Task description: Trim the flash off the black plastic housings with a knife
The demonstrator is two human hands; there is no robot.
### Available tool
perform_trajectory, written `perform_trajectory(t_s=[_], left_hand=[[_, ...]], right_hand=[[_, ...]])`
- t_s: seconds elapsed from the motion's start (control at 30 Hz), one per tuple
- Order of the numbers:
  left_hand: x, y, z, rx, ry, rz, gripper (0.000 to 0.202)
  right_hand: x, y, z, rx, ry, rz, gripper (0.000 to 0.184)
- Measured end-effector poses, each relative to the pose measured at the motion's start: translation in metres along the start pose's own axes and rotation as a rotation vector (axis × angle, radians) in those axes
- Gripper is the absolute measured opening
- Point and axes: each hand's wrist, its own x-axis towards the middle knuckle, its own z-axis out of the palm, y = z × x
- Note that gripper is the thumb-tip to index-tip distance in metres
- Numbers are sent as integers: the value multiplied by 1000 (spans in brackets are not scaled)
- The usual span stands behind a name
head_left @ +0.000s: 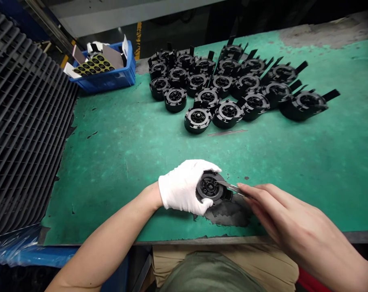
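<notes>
My left hand (184, 185), in a white glove, is wrapped round a round black plastic part (210, 188) and holds it just above the green table's near edge. My bare right hand (281, 219) pinches thin metal tweezers (232, 187), whose tip rests on the face of that part. Both hands are closed. Farther back on the table stand several more of the same black round parts (229, 83), some with flat tabs sticking out.
A blue bin (111, 77) with sheets of small black round stickers sits at the back left. A black ribbed rack (22, 129) fills the left side. The green mat (126, 150) is worn, with a torn dark patch (229, 214) under my hands.
</notes>
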Motion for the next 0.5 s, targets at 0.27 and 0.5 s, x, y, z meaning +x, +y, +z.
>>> perform_trajectory(t_s=[0.27,0.5], left_hand=[[1,1,0,6,4,-9,85],[0,-3,2,3,4,18,84]], right_hand=[[3,-5,-7,-55,-32,-14,44],[0,-11,-12,-106,-54,-51,85]])
